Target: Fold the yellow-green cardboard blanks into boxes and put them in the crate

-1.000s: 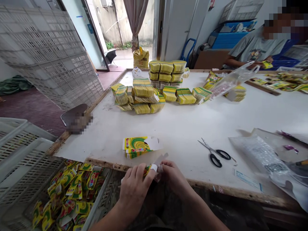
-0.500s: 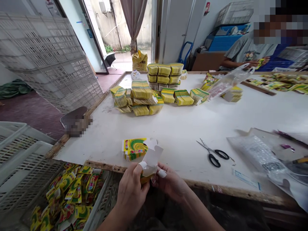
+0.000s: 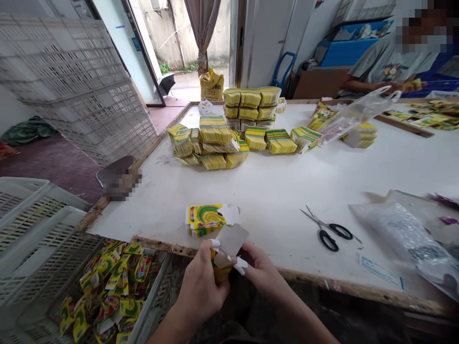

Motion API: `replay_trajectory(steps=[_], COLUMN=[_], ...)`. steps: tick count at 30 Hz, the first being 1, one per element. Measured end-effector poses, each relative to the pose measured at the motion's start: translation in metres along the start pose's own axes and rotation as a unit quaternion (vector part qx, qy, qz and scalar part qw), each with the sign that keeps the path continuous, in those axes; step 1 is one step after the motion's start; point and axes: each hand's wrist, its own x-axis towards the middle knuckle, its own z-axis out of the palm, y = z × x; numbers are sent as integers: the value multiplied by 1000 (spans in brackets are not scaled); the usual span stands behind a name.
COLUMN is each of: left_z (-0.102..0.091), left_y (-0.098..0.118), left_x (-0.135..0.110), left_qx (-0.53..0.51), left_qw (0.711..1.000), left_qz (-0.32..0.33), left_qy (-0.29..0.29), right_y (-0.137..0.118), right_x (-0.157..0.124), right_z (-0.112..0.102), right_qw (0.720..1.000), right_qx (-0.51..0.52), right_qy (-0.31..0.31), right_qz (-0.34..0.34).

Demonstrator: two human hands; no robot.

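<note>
Both my hands grip one small yellow carton (image 3: 223,267) just below the table's near edge. My left hand (image 3: 201,286) wraps around its body. The taped fingertips of my right hand (image 3: 260,274) pinch it at its open end, where a white flap (image 3: 232,238) stands up. A short stack of flat yellow-green cartons (image 3: 205,220) lies on the white table (image 3: 272,191) right above my hands.
Black-handled scissors (image 3: 328,231) and a clear plastic bag (image 3: 405,234) lie to the right. Bundled carton stacks (image 3: 229,136) fill the far middle. A white crate (image 3: 46,258) at lower left holds folded cartons (image 3: 107,291). Another person (image 3: 387,64) works at the far right corner.
The carton has gone from flat between my fingers to opened up, with its white flap raised. My hands stayed at the table edge, shifting slightly.
</note>
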Motion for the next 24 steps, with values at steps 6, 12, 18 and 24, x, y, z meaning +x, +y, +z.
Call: replay_trajectory(steps=[6,12,18,24], left_z=[8,3,-22,-32], left_y=[-4,-14,-15,-8], left_x=[-1,-10,-13,-12], left_qx=[-34,60,-5,-24], left_qw=[998,997,999,999], left_qz=[-2,-2,21,26], left_qy=[-48,50,34,7], right_y=[8,21,23,19], right_x=[-7,-6,-6,-4], right_z=[6,-3,-16,-19], right_qw=[949,923,885,878], right_qx=[-277,-311,-381,-397], right_qy=[14,106,24,-11], right_qz=[-148,-201,-266,-268])
